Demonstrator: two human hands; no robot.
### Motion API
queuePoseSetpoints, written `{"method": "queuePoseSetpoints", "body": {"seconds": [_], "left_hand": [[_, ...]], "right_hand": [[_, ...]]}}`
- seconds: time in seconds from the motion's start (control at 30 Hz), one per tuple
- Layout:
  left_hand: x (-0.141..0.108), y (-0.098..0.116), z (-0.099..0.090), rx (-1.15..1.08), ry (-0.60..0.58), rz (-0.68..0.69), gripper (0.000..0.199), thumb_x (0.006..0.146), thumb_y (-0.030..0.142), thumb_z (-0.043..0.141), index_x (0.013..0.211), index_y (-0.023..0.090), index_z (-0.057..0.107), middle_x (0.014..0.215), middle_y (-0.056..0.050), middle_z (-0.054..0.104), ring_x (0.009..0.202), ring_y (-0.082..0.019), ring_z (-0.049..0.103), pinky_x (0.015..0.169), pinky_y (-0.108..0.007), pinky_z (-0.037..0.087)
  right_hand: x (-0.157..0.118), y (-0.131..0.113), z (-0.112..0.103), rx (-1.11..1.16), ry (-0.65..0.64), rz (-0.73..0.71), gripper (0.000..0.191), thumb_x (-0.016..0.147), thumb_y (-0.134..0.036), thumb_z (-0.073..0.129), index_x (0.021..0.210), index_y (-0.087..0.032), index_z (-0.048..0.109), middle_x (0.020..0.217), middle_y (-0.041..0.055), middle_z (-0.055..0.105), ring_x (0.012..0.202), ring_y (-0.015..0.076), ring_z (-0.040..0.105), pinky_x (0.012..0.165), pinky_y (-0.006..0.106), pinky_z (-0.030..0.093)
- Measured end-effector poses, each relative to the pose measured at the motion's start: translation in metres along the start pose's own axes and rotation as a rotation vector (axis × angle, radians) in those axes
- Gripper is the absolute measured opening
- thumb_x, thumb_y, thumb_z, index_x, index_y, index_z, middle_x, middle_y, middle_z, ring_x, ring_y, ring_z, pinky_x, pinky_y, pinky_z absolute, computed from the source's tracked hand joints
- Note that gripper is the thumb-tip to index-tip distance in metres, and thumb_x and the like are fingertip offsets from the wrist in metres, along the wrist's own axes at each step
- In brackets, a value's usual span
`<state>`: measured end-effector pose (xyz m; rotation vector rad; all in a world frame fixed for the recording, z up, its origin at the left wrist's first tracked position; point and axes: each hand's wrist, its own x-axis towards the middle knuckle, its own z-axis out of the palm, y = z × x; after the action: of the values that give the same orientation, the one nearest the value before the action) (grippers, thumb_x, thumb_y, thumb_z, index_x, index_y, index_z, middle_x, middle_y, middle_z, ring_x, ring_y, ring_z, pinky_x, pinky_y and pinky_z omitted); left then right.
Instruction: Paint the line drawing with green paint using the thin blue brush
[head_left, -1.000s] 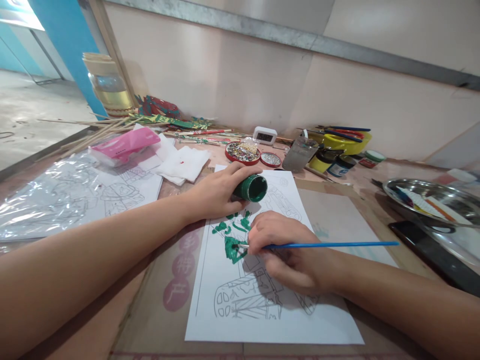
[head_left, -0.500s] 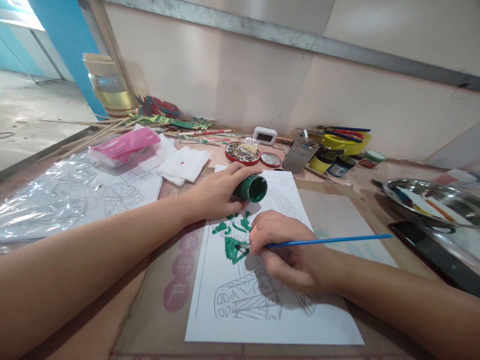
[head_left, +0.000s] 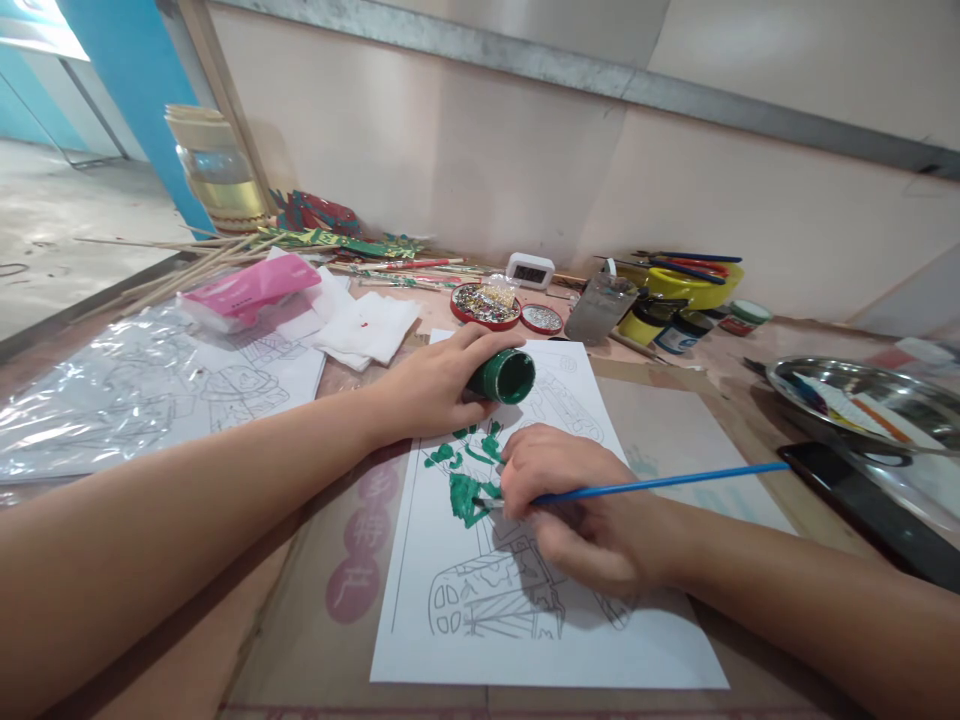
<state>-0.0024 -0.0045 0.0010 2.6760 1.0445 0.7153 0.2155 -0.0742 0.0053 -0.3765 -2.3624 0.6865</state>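
My left hand (head_left: 457,378) is closed round a small jar of green paint (head_left: 510,377), tilted so its open mouth faces me and to the right, over the upper part of the drawing. In my right hand (head_left: 570,500) is a thin blue paintbrush (head_left: 660,482), pinched near its bristles. The brush tip touches a green painted patch (head_left: 465,497) on the white sheet with a line drawing (head_left: 435,655). More green strokes lie just above that patch. My right palm and fingers cover part of the drawing.
Beneath the sheet is cardboard (head_left: 300,640). A pink tissue pack (head_left: 255,290), white tissues (head_left: 371,330) and plastic-covered drawings (head_left: 97,400) lie left. Behind stand a clock (head_left: 530,271), a cup of cloudy water (head_left: 600,310) and paint jars (head_left: 684,332). A metal bowl (head_left: 885,385) and black phone (head_left: 862,510) are right.
The brush tip has shifted slightly down along the green patch, and the handle's far end has tipped a little lower. My left hand and the jar stay where they were.
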Motion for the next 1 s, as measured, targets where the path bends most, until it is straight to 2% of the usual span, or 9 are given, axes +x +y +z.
{"method": "queuePoseSetpoints", "body": {"seconds": [0.1,0.27,0.5,0.7,1.0], "left_hand": [[0.0002,0.0004,-0.0005,-0.007,-0.003,0.004,0.073,0.086,0.02,0.063,0.152,0.03,0.034,0.143,-0.01,0.051,0.12,-0.03,0.062,0.1,-0.043,0.051],[-0.0001,0.0016,-0.0007,0.006,-0.004,-0.015,0.071,0.086,0.021,0.062,0.151,0.031,0.035,0.143,-0.009,0.051,0.119,-0.029,0.063,0.098,-0.041,0.051],[-0.0006,0.0004,-0.0004,0.012,-0.009,-0.009,0.074,0.085,0.02,0.063,0.152,0.031,0.034,0.142,-0.009,0.051,0.117,-0.029,0.063,0.097,-0.04,0.051],[-0.0005,0.0007,-0.0003,-0.009,0.001,-0.006,0.072,0.085,0.02,0.063,0.151,0.03,0.035,0.144,-0.01,0.051,0.121,-0.03,0.062,0.099,-0.042,0.051],[-0.0004,0.0008,-0.0002,0.002,0.0,-0.001,0.072,0.085,0.021,0.063,0.151,0.029,0.035,0.143,-0.01,0.051,0.118,-0.029,0.063,0.097,-0.041,0.052]], "right_hand": [[-0.0008,0.0011,0.0011,0.032,-0.004,-0.028,0.02,0.075,-0.009,0.048,0.083,-0.022,0.06,0.072,0.0028,0.068,0.072,0.0204,0.06,0.075,0.039,0.052],[0.0002,0.0009,0.001,-0.023,0.061,0.026,0.024,0.074,-0.004,0.049,0.083,-0.022,0.062,0.079,0.0032,0.068,0.074,0.0189,0.059,0.074,0.035,0.052],[0.0003,-0.0006,0.0004,0.043,-0.04,-0.024,0.02,0.078,-0.008,0.048,0.085,-0.021,0.061,0.074,0.0033,0.069,0.074,0.0204,0.062,0.075,0.039,0.053],[0.0001,0.0004,0.0011,-0.032,0.079,0.027,0.023,0.078,-0.003,0.05,0.086,-0.021,0.062,0.081,0.0038,0.069,0.077,0.0188,0.061,0.074,0.035,0.052],[0.0,-0.0005,-0.0009,0.035,-0.048,-0.004,0.021,0.078,-0.007,0.048,0.086,-0.021,0.062,0.076,0.0037,0.07,0.076,0.0205,0.063,0.075,0.037,0.053]]}}
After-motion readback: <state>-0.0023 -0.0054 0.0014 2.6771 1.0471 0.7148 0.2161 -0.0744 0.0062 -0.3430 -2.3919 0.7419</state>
